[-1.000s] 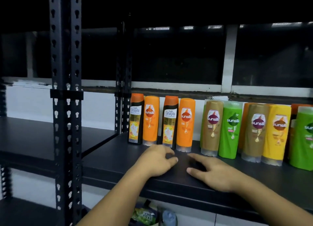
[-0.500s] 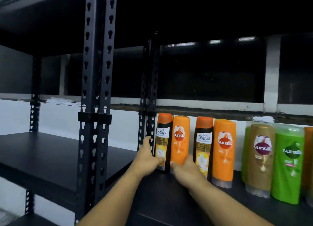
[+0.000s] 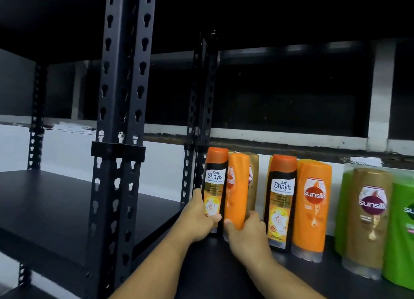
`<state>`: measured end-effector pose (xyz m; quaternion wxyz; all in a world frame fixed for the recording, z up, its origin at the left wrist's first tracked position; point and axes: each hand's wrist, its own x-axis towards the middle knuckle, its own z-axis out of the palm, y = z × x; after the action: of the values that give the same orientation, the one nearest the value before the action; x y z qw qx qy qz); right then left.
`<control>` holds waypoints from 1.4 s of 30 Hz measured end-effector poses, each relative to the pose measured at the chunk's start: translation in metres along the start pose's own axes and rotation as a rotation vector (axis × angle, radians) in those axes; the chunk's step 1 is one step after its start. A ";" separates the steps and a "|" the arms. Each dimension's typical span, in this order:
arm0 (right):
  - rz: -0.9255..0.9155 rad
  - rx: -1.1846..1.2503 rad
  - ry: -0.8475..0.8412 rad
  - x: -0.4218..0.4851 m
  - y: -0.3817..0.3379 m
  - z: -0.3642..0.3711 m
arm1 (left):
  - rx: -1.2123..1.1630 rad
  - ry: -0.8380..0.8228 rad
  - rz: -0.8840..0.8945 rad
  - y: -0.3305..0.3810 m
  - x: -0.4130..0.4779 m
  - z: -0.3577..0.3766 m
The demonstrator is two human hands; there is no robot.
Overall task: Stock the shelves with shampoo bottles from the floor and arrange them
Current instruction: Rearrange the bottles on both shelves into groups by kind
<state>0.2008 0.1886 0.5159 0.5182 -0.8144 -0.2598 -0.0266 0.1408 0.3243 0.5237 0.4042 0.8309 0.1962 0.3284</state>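
Note:
Shampoo bottles stand in a row on the black shelf [image 3: 224, 265]. My left hand [image 3: 197, 218] grips the leftmost black Safi Shayla bottle [image 3: 214, 182] with an orange cap. My right hand [image 3: 244, 231] grips the orange Sunsilk bottle [image 3: 237, 186] beside it, which is turned sideways. A brown bottle [image 3: 253, 182] shows behind that one. To the right stand a second Safi Shayla bottle [image 3: 281, 200], an orange Sunsilk bottle [image 3: 313, 204], a brown Sunsilk bottle [image 3: 369, 218] and a green bottle [image 3: 401, 231].
A black perforated upright post [image 3: 118, 142] stands in front at the left, and another post [image 3: 199, 119] rises right behind the held bottles. A second black shelf [image 3: 56, 204] extends to the left. A white wall lies behind.
Both hands have gone from touching the two leftmost bottles to gripping them. The orange bottle has turned sideways, and the view has moved closer.

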 end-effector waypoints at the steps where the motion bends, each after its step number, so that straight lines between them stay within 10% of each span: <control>1: -0.011 -0.004 -0.024 -0.001 -0.001 0.000 | 0.011 0.002 0.003 -0.001 -0.002 -0.001; 25: -0.066 -0.072 -0.279 -0.026 0.076 -0.176 | 0.079 -0.270 0.143 0.079 -0.062 0.075; 42: -0.209 -0.179 -0.071 -0.021 0.108 -0.178 | 0.134 -0.270 0.217 0.064 -0.065 0.093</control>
<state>0.2711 -0.0081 0.5021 0.4285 -0.8262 -0.3579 -0.0748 0.1640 0.1972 0.5074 0.3329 0.9086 0.0708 0.2420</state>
